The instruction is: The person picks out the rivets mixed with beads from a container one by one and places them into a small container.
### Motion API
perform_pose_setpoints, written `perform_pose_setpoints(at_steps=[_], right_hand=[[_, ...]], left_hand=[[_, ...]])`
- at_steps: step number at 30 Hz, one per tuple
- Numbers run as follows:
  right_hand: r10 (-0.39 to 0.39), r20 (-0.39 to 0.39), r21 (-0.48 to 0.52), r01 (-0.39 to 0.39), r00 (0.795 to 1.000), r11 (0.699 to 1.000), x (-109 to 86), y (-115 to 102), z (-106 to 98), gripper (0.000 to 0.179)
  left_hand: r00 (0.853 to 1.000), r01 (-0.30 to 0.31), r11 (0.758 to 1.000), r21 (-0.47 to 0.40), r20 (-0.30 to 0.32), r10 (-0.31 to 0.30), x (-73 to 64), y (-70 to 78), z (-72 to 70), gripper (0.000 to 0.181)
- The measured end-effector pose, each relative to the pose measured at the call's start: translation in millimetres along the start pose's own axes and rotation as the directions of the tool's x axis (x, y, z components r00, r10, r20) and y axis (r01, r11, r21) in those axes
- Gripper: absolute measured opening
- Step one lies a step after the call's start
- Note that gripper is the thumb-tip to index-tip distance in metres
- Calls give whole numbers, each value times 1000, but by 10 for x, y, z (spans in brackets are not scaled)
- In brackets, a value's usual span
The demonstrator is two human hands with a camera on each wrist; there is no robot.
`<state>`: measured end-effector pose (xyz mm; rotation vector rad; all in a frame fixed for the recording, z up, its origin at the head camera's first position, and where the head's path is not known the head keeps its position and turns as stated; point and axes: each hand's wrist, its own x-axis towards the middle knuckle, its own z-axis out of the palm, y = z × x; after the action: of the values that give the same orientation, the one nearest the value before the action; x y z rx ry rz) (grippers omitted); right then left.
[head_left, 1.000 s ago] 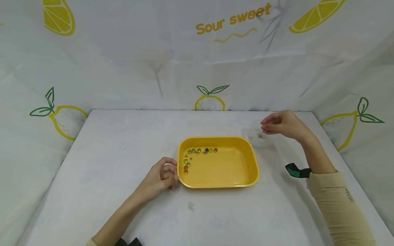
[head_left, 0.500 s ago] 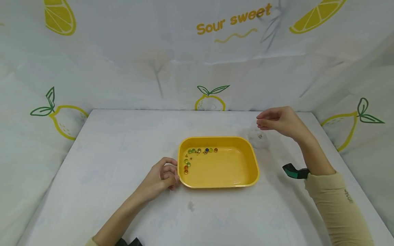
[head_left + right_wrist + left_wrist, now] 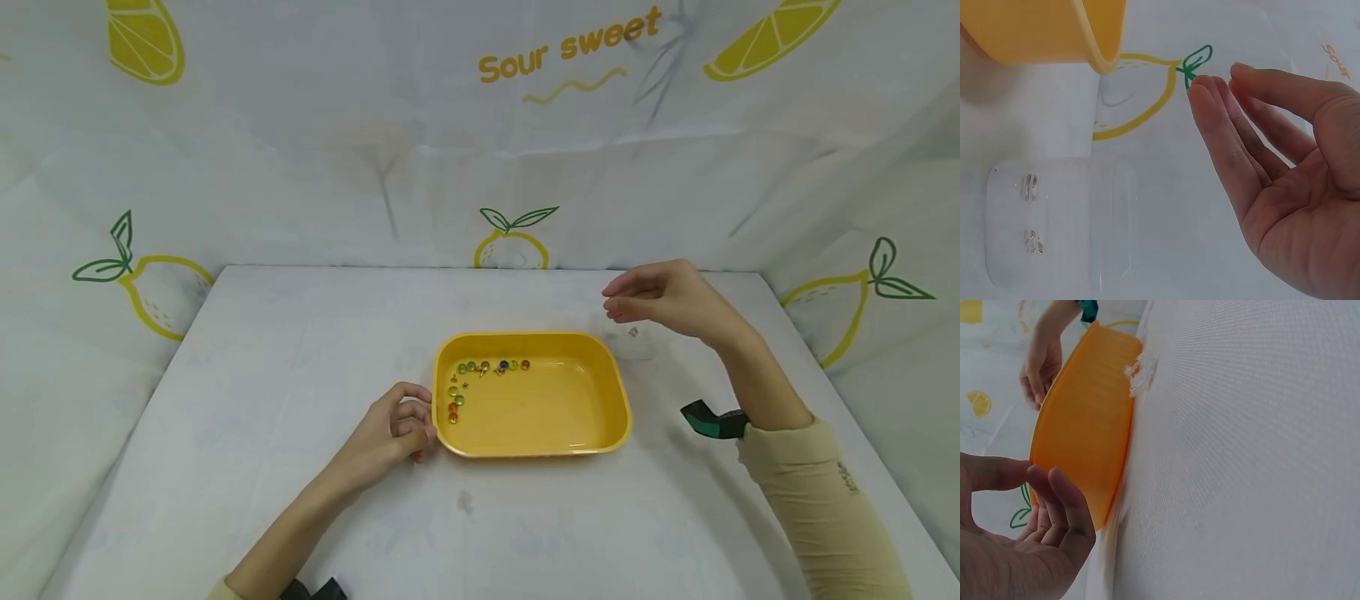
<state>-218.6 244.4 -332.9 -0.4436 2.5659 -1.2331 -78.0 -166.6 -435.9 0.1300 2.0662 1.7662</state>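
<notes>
My left hand (image 3: 397, 429) holds the left end of a yellow tray (image 3: 555, 417), fingers bent against its rim and outer wall. The left wrist view shows the fingertips at the rim of the tray (image 3: 1085, 412). Inside lie several green and orange beads (image 3: 453, 413), a blue bead (image 3: 504, 365) and small gold pieces. My right hand (image 3: 667, 300) hovers above a clear plastic box (image 3: 637, 350) right of the tray. A gap shows between thumb and fingers of the right hand (image 3: 1285, 144), with nothing visible in it. Two clear beads (image 3: 1030, 187) lie in the box.
The white table (image 3: 315, 333) has its back edge close to a white cloth (image 3: 300, 167) printed with lemons. A black and green strap (image 3: 712, 419) sticks out from the right wrist.
My right hand has moved left from over the clear box towards the tray, with its fingers slightly more apart. The left hand and the tray have stayed in place.
</notes>
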Motion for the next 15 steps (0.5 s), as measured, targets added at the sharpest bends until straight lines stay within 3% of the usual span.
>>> perform_pose_setpoints(at_steps=[15], right_hand=[[-4,65,-47,7,998,999,117,-100,190,27]], left_hand=[[1000,2,1000,5,-8,-2,2,-4,0,48]])
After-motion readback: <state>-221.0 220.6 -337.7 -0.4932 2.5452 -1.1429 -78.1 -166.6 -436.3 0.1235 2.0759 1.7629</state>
